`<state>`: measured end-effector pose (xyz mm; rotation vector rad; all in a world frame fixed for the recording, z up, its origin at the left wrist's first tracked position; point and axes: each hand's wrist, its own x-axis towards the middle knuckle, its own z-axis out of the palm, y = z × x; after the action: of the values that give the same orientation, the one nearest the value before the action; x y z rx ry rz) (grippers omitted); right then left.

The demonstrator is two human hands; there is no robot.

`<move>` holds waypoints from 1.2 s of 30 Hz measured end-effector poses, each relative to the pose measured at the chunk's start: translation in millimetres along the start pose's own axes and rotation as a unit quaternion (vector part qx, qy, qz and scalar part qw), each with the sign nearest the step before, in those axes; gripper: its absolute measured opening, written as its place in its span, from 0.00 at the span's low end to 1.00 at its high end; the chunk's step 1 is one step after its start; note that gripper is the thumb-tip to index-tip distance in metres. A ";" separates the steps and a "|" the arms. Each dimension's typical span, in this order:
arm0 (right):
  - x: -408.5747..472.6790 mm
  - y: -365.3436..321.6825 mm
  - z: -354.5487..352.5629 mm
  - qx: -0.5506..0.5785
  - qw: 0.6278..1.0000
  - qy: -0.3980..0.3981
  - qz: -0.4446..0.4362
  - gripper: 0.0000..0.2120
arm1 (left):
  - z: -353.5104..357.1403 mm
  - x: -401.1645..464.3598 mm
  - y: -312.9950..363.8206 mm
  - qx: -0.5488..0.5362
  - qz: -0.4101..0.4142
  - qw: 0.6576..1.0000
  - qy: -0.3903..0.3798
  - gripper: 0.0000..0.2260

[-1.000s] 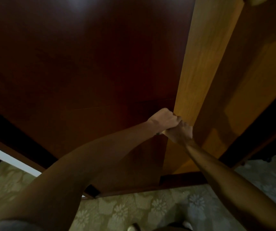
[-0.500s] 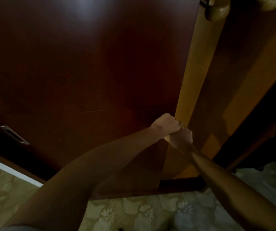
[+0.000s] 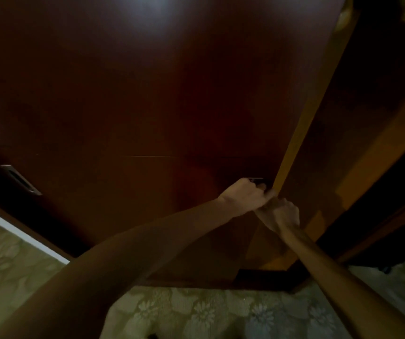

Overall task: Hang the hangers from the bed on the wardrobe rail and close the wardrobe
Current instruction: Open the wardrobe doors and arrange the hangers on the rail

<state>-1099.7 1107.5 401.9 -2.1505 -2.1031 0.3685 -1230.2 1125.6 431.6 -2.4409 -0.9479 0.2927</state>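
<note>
At the far left a white strip (image 3: 22,237) runs along the foot of the wardrobe, and beside it the floor (image 3: 13,265) shows a pale flowered pattern that carries on under the whole front. Low on the left of the dark door (image 3: 147,106) sits a recessed metal pull (image 3: 20,178), well apart from the hands. The door is a broad, glossy, reddish-brown panel with a soft glare near its top edge; it fills most of what can be seen.

The left hand (image 3: 244,198) reaches across to the door's right edge, its fingers (image 3: 267,194) curled in at a second metal pull (image 3: 256,179); whether they hook into it cannot be told. Touching it from below, the right hand (image 3: 282,214) has its fingers closed around the same door edge.

Right of the hands a narrow, lighter wooden strip (image 3: 319,99) of the wardrobe interior shows as a slim gap, widening toward the top. At the top of that gap pale rounded shapes (image 3: 344,14), blurred, may be hangers; more cannot be told. Beyond the gap stands another dark panel (image 3: 367,94), and at the far right it is too dark to read.
</note>
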 end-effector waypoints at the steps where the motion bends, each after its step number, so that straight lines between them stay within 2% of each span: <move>1: -5.5 -4.3 4.7 -0.010 1.000 -0.010 -0.021 0.19 | 6.5 -11.8 -3.5 -0.015 -0.006 1.000 -0.006 0.24; 4: -15.4 -38.8 30.3 -0.024 0.997 -0.045 -0.053 0.18 | 30.4 -62.6 -24.7 -0.085 -0.068 0.994 -0.003 0.23; 8: -13.7 -136.3 64.3 0.010 0.994 -0.068 -0.080 0.12 | 70.3 -138.9 -71.1 -0.170 -0.149 0.974 -0.002 0.17; 15: -50.3 -367.2 112.5 0.069 0.986 -0.048 -0.146 0.11 | 135.4 -335.3 -168.9 -0.213 -0.288 0.933 -0.021 0.12; 20: -65.9 -485.7 141.9 0.078 0.985 -0.026 -0.154 0.11 | 170.9 -436.2 -225.9 -0.194 -0.378 0.905 -0.017 0.14; 24: -67.8 -541.1 155.5 0.093 0.986 0.033 -0.134 0.13 | 195.4 -481.4 -248.2 -0.215 -0.443 0.870 -0.029 0.14; 29: -59.6 -574.1 158.8 0.068 0.990 0.065 -0.105 0.24 | 215.9 -506.5 -275.6 -0.256 -0.519 0.813 -0.069 0.12; 33: -47.0 -565.6 155.6 0.048 0.993 0.069 -0.083 0.24 | 227.1 -519.6 -288.0 -0.285 -0.551 0.778 -0.095 0.10; 36: -46.0 -544.4 153.7 0.021 0.992 0.098 -0.073 0.24 | 235.3 -522.3 -290.1 -0.315 -0.578 0.748 -0.084 0.08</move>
<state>-1665.7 1066.2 392.5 -1.9099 -2.1039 0.1787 -1865.8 1042.6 393.0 -1.7658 -2.7297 -0.3231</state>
